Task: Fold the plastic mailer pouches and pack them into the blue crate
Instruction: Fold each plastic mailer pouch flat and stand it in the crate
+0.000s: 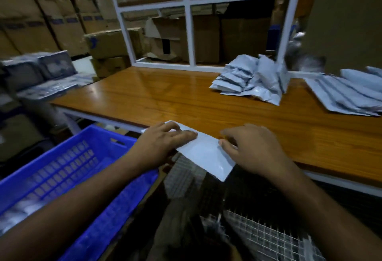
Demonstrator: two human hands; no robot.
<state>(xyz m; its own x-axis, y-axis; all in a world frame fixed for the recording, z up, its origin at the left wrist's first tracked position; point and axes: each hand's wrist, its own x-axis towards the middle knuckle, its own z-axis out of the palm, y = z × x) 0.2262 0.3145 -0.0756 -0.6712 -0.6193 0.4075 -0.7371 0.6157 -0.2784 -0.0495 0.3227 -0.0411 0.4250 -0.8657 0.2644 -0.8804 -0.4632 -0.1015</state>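
Pale mailer pouch (203, 153) overhanging desk (186, 99) edge — pressed under flat left hand (163, 145), pinched at its right end by right hand (250, 149); blue crate (68, 165) left of desk — no grip clenched empty.

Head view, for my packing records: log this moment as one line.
step: folding | pouch: over table edge | left hand: presses pouch | right hand: on pouch | crate: left

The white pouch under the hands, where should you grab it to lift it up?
Grab the white pouch by its near corner, the part that sticks out past the table edge, coming from below and toward you. That corner hangs free, so fingers can probably slip under it. The rest lies flat on the wood, with the left hand pressing it and the right hand at its right edge.
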